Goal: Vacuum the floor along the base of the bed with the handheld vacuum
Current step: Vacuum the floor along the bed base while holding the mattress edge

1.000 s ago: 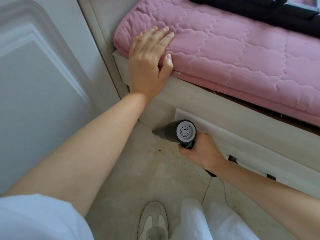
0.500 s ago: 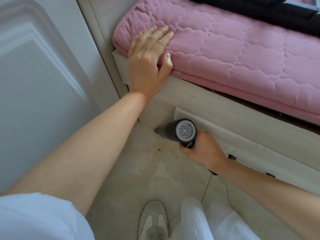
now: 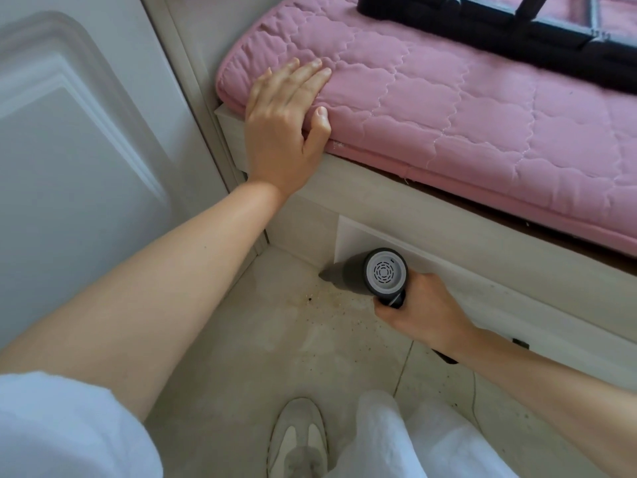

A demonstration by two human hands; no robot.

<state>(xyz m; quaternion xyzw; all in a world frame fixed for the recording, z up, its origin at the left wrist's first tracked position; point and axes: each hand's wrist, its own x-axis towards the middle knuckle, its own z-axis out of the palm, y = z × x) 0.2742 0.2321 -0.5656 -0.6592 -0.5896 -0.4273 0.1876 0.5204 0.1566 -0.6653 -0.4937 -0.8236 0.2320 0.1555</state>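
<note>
A black handheld vacuum (image 3: 374,274) with a round grey vented end cap points left, low over the floor beside the pale wooden bed base (image 3: 431,232). My right hand (image 3: 422,312) grips its handle from below. Its nozzle tip sits near the corner where the bed base meets the floor. Dark crumbs and a yellowish stain (image 3: 322,300) lie on the beige floor just in front of the nozzle. My left hand (image 3: 284,129) rests flat, fingers straight, on the corner of the pink quilted mattress pad (image 3: 465,108).
A white panelled door (image 3: 79,139) and its frame stand at the left, close to the bed corner. A black framed object (image 3: 517,32) lies on the mattress at the top right. My shoe (image 3: 298,439) and white trouser leg are at the bottom.
The vacuum and my right hand have shifted slightly to the right along the bed base. My left hand has stayed on the mattress corner.
</note>
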